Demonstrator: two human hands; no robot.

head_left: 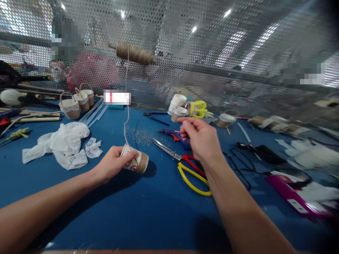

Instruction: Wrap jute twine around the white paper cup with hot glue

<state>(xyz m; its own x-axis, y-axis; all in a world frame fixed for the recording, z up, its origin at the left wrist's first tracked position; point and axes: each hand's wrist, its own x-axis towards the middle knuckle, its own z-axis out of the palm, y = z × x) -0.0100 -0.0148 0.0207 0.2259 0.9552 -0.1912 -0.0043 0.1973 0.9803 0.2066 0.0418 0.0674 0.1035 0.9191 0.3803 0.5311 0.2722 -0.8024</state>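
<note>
Baskets (pixel 84 104) with twine handles stand at the far left, trimmed in white around their rims; nearer us lies crumpled white lace (pixel 70 139). Our left hand (pixel 112 161) pinches a paper cup (pixel 143 163) between thumb and fingers, left of centre over the tabletop (pixel 143 215). The cup lies on its side, mouth leftward, base rightward and dipping slightly, its long axis running roughly across our view. Twine (pixel 128 116) rises from the cup to the spool (pixel 135 53). We judge the wrapping part done: the base end is covered, printed paper shows toward the mouth, and we see no handle or trim. Further right, beyond the scissors (pixel 178 157), our right hand (pixel 203 141) has its fingers curled, thumb against forefinger; we cannot tell whether anything is between them.
</note>
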